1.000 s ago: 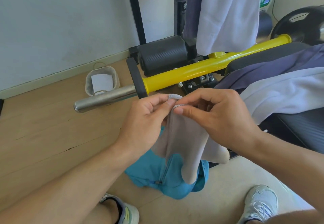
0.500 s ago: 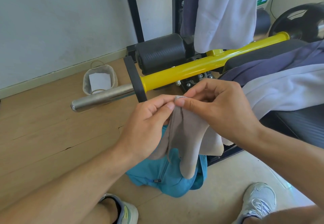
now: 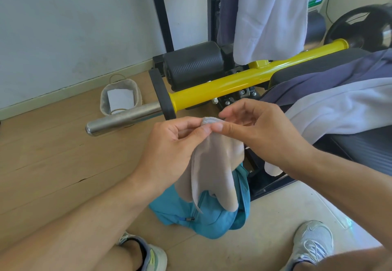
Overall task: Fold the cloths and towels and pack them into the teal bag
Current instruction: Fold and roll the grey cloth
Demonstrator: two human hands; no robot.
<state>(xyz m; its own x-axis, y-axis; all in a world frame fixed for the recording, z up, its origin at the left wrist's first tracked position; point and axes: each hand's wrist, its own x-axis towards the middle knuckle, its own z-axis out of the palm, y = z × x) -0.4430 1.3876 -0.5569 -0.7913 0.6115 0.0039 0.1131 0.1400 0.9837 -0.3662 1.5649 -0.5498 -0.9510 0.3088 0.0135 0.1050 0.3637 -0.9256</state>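
A small beige cloth (image 3: 214,164) hangs in front of me, pinched at its top corner by both hands. My left hand (image 3: 169,149) grips it from the left and my right hand (image 3: 261,130) pinches it from the right with thumb and forefinger. Below the cloth the teal bag (image 3: 203,217) lies crumpled on the floor, partly hidden by the cloth. A white towel (image 3: 339,107) and a dark blue cloth (image 3: 331,73) lie draped over the black bench at the right. Another white towel (image 3: 271,13) and a dark cloth (image 3: 224,11) hang from the rack behind.
A yellow bar with a steel end (image 3: 191,98) crosses the floor behind my hands. A small grey basket (image 3: 121,98) stands by the wall. A black roller pad (image 3: 193,64) and a weight plate (image 3: 364,28) sit at the back. My shoes (image 3: 311,247) are on the floor.
Both hands have worked along the cloth's top edge and stay pinched together on its corner. The hanging cloth has swung slightly.
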